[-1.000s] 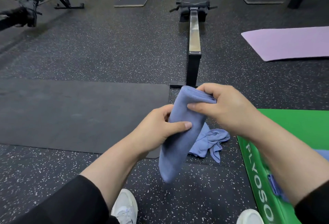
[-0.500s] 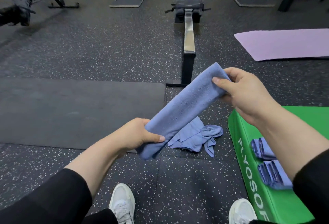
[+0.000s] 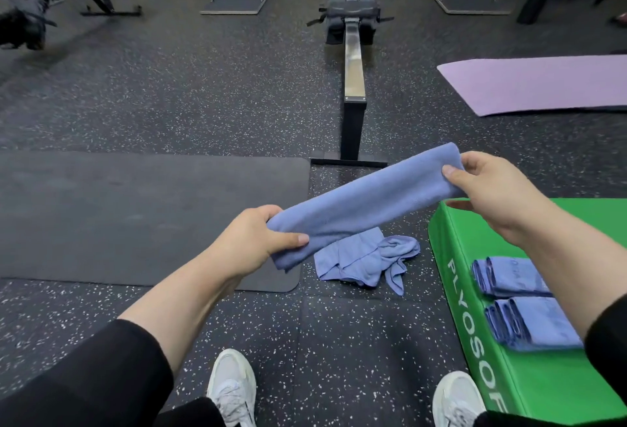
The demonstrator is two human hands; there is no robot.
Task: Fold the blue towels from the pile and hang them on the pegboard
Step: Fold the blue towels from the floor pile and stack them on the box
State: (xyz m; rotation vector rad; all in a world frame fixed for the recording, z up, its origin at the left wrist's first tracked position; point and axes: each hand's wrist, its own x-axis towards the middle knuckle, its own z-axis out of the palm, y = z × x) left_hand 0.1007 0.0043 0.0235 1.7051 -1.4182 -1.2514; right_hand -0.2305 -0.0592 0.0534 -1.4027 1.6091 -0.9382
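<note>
Stretched further apart than a moment ago, both hands pull the long folded blue cloth towel (image 3: 366, 201) taut, probably to even its layers. Left hand (image 3: 252, 241) clamps its 8 o'clock end, right hand (image 3: 492, 189) pinches the 2 o'clock end, above the crumpled blue towel pile (image 3: 368, 258) on the speckled floor.

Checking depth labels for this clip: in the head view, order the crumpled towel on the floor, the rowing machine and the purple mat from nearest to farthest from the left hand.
1. Crumpled towel: on the floor just right of the left hand.
2. Rowing machine: ahead, up the middle.
3. Purple mat: far right.
</note>
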